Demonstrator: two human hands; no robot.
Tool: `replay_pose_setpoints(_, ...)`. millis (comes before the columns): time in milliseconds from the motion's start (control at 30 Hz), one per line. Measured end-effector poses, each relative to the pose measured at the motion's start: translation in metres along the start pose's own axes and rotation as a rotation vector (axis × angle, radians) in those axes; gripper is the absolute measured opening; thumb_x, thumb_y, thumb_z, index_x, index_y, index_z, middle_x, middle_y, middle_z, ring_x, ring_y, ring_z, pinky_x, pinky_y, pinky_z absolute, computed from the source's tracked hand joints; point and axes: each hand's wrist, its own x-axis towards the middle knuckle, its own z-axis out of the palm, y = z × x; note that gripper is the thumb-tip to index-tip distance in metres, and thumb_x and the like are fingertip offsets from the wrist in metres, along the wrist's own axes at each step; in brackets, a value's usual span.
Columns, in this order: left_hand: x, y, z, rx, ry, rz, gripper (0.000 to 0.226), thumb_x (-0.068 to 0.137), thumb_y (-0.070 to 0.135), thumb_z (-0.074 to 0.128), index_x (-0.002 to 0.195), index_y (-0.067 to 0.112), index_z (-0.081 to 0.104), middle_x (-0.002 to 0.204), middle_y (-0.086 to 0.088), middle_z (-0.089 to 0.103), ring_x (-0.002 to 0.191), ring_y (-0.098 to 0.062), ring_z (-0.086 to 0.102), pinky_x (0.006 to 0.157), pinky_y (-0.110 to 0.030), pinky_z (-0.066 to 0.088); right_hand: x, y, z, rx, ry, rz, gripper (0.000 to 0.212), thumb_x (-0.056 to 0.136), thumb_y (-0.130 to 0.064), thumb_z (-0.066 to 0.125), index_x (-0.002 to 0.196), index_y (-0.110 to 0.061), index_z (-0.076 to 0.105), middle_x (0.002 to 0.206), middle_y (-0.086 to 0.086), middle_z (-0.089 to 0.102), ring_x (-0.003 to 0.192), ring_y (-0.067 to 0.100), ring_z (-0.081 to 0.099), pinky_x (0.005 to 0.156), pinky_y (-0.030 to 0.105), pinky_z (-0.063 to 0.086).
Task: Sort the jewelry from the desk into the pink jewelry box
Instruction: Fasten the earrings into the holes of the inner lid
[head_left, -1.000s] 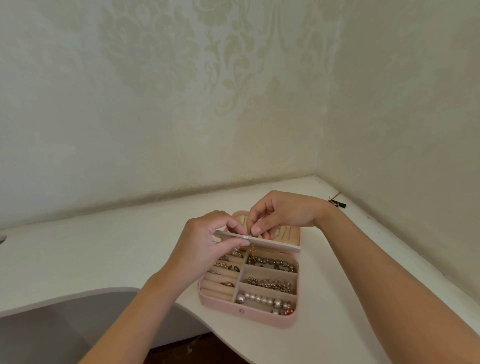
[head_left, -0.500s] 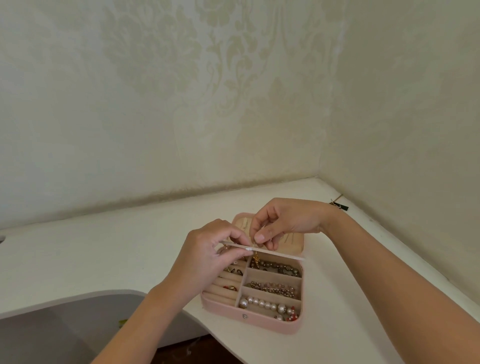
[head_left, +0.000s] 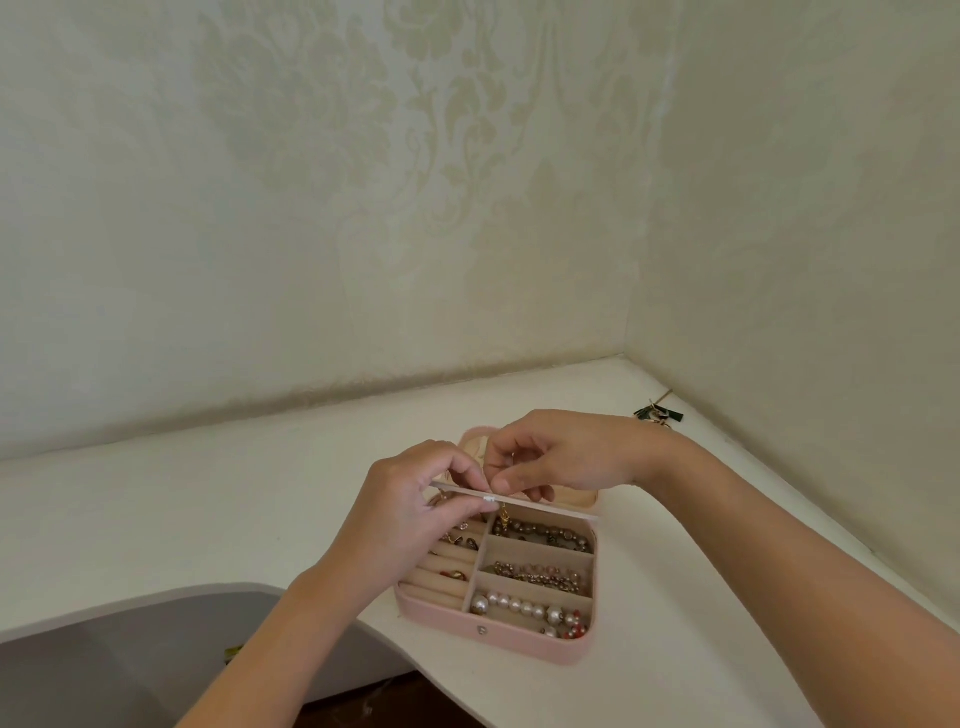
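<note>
Behind both hands, the far half of the pink jewelry box (head_left: 519, 636) is lying hidden, and what the right hand's (head_left: 566, 457) pinched fingers are gripping cannot be told. A white table (head_left: 208, 493) is carrying the box near its front edge and meeting patterned cream walls (head_left: 363, 208), with a dark tasselled piece (head_left: 658, 413) lying in the corner. The left hand's (head_left: 405, 514) fingers are pinching the box's thin flap (head_left: 545, 506). A gold chain (head_left: 503, 522) is dangling just beneath both sets of fingertips into the far right compartment.

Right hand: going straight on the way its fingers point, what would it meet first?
Likely the thin flap over the pink jewelry box, which the right hand pinches; just beyond lies the left hand. Depth unclear.
</note>
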Motion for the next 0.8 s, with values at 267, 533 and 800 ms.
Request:
replay_pose_setpoints(267,-0.005,0.002,0.001,-0.026,-0.002,-0.072,0.027,0.067,0.020,0.082,0.064,0.029,0.056,0.077,0.015,0.066,0.077,-0.005,0.060,0.069,-0.007,0.040,-0.006,-0.008,0.008,0.008,-0.085,0.056,0.021,0.099,-0.015,0.045,0.080,-0.021,0.049,0.061,-0.033,0.046,0.063,0.005,0.040,0.064,0.017,0.037)
replay_pose_setpoints(533,0.002,0.012,0.008,-0.049,0.078,-0.131,0.025,0.068,0.026,0.081,0.070,0.030,0.057,0.076,0.013,0.066,0.071,-0.005,0.060,0.064,-0.016,0.046,-0.020,-0.019,0.014,-0.265,0.329,0.054,0.014,0.096,-0.027,0.050,0.085,-0.023,0.058,0.074,-0.018,0.053,0.064,-0.007,0.047,0.060,0.012,0.035)
replay_pose_setpoints(800,0.036,0.018,0.007,-0.090,0.067,-0.180,0.026,0.065,0.014,0.084,0.079,0.020,0.063,0.077,0.005,0.065,0.067,0.000,0.056,0.059,-0.008,0.042,-0.024,-0.018,0.022,-0.475,0.678,0.040,0.020,0.091,-0.025,0.058,0.106,-0.016,0.069,0.098,0.001,0.069,0.091,0.018,0.060,0.079,0.031,0.044)
